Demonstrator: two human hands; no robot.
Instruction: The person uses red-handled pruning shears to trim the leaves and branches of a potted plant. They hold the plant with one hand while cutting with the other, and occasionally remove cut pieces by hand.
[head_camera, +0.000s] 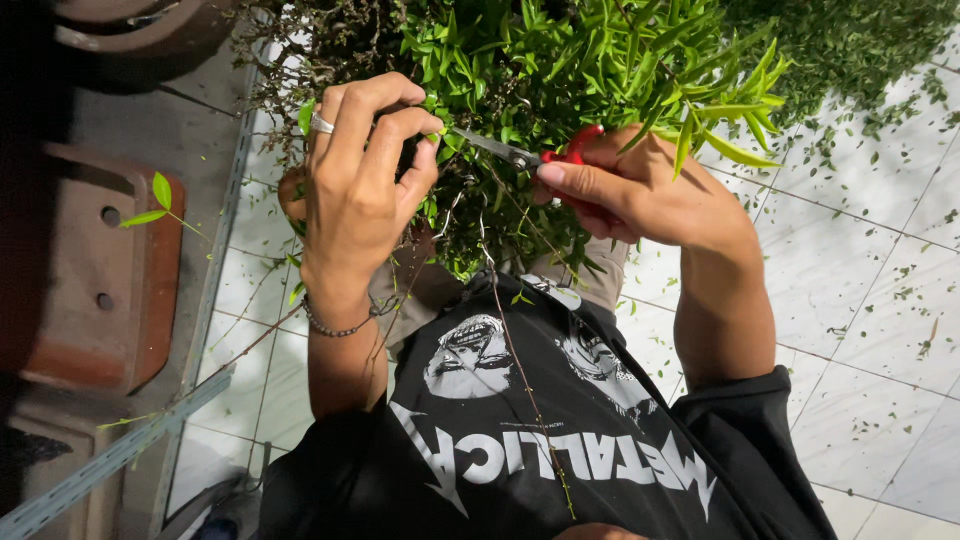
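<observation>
My left hand (362, 170), with a ring and a bead bracelet, pinches a thin shoot of a bushy green plant (560, 70) between fingers and thumb. My right hand (640, 190) grips red-handled scissors (545, 157); the metal blades point left toward the pinched shoot, close to my left fingertips. A long bare twig (520, 370) hangs down from the plant over my black printed shirt. Leaves hide part of the right hand's fingers and the scissor handles.
White floor tiles (860, 300) on the right are strewn with small cut leaves. A terracotta rectangular pot (95, 270) with drain holes lies on its side at left, beside a grey metal rail (215, 260). Another pot rim (130, 30) shows at top left.
</observation>
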